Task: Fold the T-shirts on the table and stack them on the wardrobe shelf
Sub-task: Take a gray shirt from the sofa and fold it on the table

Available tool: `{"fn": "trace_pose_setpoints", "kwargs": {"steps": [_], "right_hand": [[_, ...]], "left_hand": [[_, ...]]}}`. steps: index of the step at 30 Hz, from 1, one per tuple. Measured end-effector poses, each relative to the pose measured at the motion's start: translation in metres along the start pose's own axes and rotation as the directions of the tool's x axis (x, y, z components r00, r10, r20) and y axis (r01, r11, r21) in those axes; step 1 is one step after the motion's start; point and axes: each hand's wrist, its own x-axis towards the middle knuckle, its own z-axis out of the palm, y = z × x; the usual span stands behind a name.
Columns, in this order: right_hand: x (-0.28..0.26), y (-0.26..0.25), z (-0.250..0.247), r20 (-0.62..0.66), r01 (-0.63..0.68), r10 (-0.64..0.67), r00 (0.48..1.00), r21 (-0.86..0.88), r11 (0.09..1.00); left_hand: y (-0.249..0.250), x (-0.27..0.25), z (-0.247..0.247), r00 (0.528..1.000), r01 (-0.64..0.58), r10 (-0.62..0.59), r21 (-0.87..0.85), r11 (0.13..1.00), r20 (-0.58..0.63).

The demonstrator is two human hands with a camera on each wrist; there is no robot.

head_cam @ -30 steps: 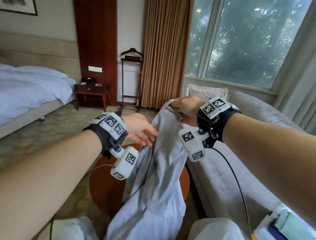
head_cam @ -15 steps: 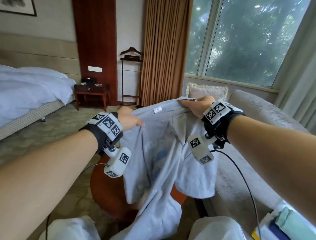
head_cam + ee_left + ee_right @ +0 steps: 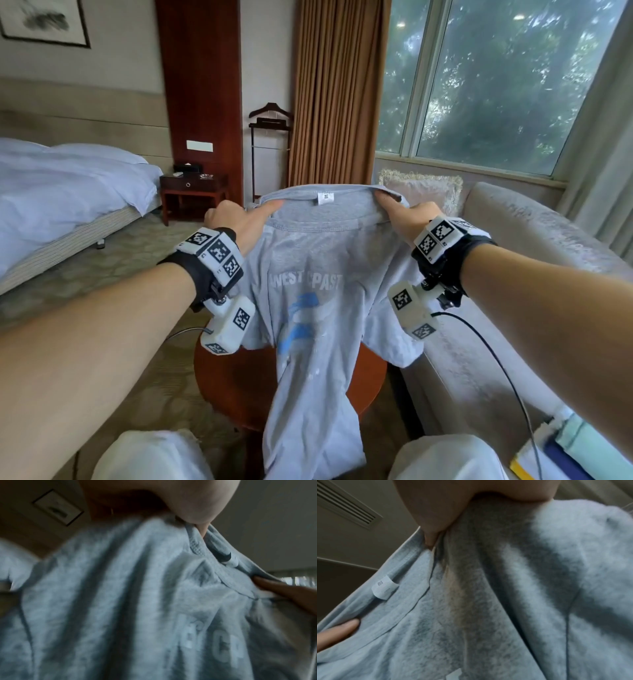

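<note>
From the head view, we hold the light grey cotton T-shirt with white lettering and a blue print (image 3: 308, 308) up over the round reddish-brown wooden table (image 3: 233, 383). Our left hand (image 3: 239, 222) pinches the collar at ten o'clock of the white neck label (image 3: 325, 198), forefinger stretched along the neckline; our right hand (image 3: 407, 219) pinches the shoulder at two o'clock. The shirt's long axis runs from twelve o'clock at the collar to six o'clock at the hem, which drapes past the table's near edge between our knees. The print faces us, so the front is toward us. A pale velvet sofa (image 3: 513, 274) sits at three o'clock.

In the left wrist view (blurred), thumb and fingertips (image 3: 204, 528) nip the ribbed neckline, and a finger of the other hand reaches in at four o'clock.

In the right wrist view, the thumb (image 3: 431, 538) presses the shoulder seam into folds of cloth; the other fingers are hidden, so we cannot tell their pose.

To do this step well, we judge that we should slide both pinches outward to the shoulder seams, keep the collar level, and lay the shirt print-down and flat before folding.
</note>
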Motion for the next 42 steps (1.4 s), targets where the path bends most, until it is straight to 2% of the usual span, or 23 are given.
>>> {"fn": "trace_pose_setpoints", "kwargs": {"steps": [4, 8, 13, 21, 23, 25, 27, 31, 35, 37, 39, 42], "right_hand": [[-0.011, 0.001, -0.006, 0.078, -0.015, 0.005, 0.997, 0.136, 0.991], [-0.027, -0.008, -0.015, 0.044, 0.01, -0.017, 0.999, 0.147, 0.989], [-0.045, -0.026, -0.035, 0.023, 0.073, -0.079, 0.997, 0.192, 0.979], [-0.052, -0.021, -0.059, 0.003, 0.069, -0.071, 0.997, 0.176, 0.982], [-0.053, -0.02, -0.057, 0.035, 0.053, -0.058, 0.998, 0.153, 0.987], [-0.05, -0.017, -0.053, 0.055, 0.007, -0.017, 0.998, 0.169, 0.986], [-0.047, -0.011, -0.049, 0.066, -0.02, 0.008, 0.998, 0.185, 0.983], [-0.034, 0.0, -0.027, 0.087, -0.056, 0.045, 0.995, 0.127, 0.99], [0.005, 0.021, 0.012, 0.159, -0.117, 0.096, 0.983, 0.126, 0.985], [0.014, 0.025, 0.029, 0.197, -0.157, 0.133, 0.971, 0.112, 0.981], [0.027, 0.032, 0.05, 0.237, -0.17, 0.144, 0.961, 0.094, 0.981], [0.058, 0.044, 0.086, 0.313, -0.124, 0.11, 0.943, 0.025, 0.992]], "left_hand": [[0.008, -0.016, -0.027, 0.994, -0.108, 0.11, 0.147, 0.983, -0.005], [0.022, -0.029, -0.053, 0.985, -0.169, 0.173, 0.201, 0.965, -0.003], [0.047, -0.049, -0.08, 0.979, -0.201, 0.205, 0.171, 0.965, -0.005], [0.048, -0.064, -0.106, 0.982, -0.189, 0.185, 0.135, 0.973, 0.043], [0.046, -0.064, -0.104, 0.978, -0.204, 0.194, 0.169, 0.964, 0.073], [0.04, -0.061, -0.1, 0.97, -0.215, 0.183, 0.224, 0.95, 0.158], [0.032, -0.056, -0.094, 0.959, -0.216, 0.151, 0.271, 0.938, 0.241], [0.015, -0.034, -0.075, 0.942, -0.175, 0.081, 0.27, 0.947, 0.326], [-0.009, 0.005, -0.05, 0.962, -0.125, 0.032, 0.334, 0.934, 0.27], [-0.028, 0.027, -0.034, 0.958, -0.165, 0.06, 0.365, 0.917, 0.282], [-0.049, 0.048, -0.017, 0.952, -0.195, 0.102, 0.309, 0.931, 0.29], [-0.081, 0.075, 0.008, 0.964, -0.179, 0.121, 0.242, 0.954, 0.237]]}}
